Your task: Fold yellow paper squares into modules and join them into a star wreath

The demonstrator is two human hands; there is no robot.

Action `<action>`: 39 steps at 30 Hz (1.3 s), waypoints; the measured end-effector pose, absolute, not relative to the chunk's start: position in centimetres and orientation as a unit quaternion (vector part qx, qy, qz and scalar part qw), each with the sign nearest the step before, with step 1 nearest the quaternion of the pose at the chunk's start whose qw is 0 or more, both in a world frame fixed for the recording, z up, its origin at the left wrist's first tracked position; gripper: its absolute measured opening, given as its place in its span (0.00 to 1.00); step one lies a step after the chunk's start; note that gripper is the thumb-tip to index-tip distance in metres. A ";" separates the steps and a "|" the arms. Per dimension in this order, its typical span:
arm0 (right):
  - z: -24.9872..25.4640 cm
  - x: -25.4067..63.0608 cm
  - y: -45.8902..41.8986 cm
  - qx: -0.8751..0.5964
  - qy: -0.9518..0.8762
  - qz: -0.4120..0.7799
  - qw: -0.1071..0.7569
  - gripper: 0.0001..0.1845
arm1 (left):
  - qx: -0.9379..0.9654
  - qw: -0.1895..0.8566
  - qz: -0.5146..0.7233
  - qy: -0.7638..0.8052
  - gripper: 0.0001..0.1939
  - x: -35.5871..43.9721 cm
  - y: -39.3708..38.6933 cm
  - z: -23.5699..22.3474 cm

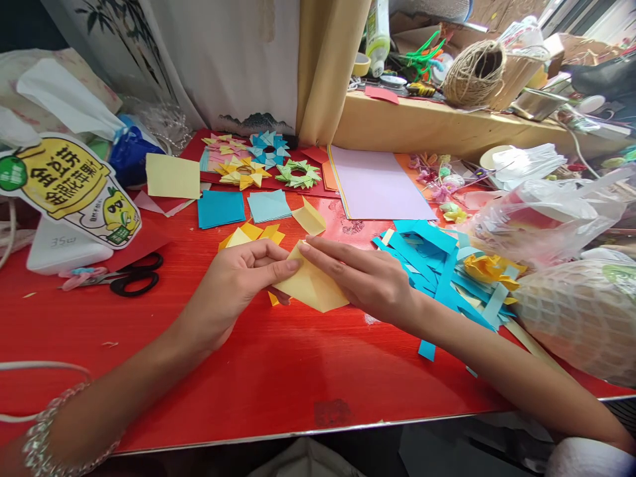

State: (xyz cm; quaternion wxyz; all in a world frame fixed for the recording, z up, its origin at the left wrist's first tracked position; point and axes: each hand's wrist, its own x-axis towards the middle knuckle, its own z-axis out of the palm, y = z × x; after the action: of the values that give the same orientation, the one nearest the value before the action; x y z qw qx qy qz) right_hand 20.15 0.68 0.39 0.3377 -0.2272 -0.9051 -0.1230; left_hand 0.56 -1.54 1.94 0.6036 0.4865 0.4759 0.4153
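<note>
The left hand (242,273) pinched the paper (318,286); the right hand (375,277), fingers extended, touched its edge, grip indeterminable.

pale yellow paper (318,289): partly hidden by right fingers (342,254) | bracelet (37,442): cut by bottom edge

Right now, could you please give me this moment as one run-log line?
left hand: pinching pale yellow paper | right hand: touching same paper | scissors: on red table, left | blue strips: piled right
</note>
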 end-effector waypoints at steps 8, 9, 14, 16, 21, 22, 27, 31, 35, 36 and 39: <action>2.5 19.1 -0.2 -0.379 -0.749 0.379 0.390 0.15 | 0.507 0.565 0.425 0.493 0.06 0.7 -1.5 2.1; 2.7 19.1 -0.2 -0.392 -0.707 0.436 0.395 0.14 | 0.508 0.563 0.425 0.494 0.06 0.7 -1.5 2.0; 3.0 19.0 0.1 -0.394 -0.592 0.614 0.342 0.18 | 0.530 0.547 0.416 0.497 0.07 0.7 -1.5 1.9; 3.0 19.1 0.2 -0.397 -0.587 0.629 0.320 0.16 | 0.544 0.540 0.405 0.498 0.08 0.7 -1.6 1.9; 3.0 19.1 0.3 -0.415 -0.604 0.614 0.293 0.17 | 0.562 0.523 0.389 0.510 0.09 0.9 -1.6 2.0; 3.0 19.1 0.3 -0.421 -0.611 0.605 0.286 0.18 | 0.564 0.520 0.387 0.512 0.09 0.9 -1.6 1.9; 2.7 19.1 0.2 -0.448 -0.630 0.572 0.272 0.19 | 0.575 0.516 0.373 0.514 0.09 0.8 -1.5 1.9; 2.4 19.2 0.3 -0.452 -0.636 0.564 0.272 0.18 | 0.582 0.520 0.359 0.512 0.09 0.8 -1.5 1.8; 2.0 19.3 0.5 -0.453 -0.646 0.549 0.276 0.17 | 0.601 0.517 0.328 0.513 0.09 0.5 -1.2 1.7; 1.9 19.3 0.6 -0.453 -0.649 0.544 0.278 0.17 | 0.612 0.508 0.316 0.517 0.10 0.3 -1.1 1.7; 1.6 19.3 0.7 -0.448 -0.665 0.531 0.274 0.18 | 0.650 0.451 0.307 0.529 0.11 0.1 -0.9 1.9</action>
State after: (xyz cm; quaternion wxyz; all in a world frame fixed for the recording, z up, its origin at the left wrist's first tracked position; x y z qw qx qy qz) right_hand 19.30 0.74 1.60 0.2740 -0.4479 -0.6648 0.5314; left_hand 0.13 -0.94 1.85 0.4511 0.6497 0.5295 0.3068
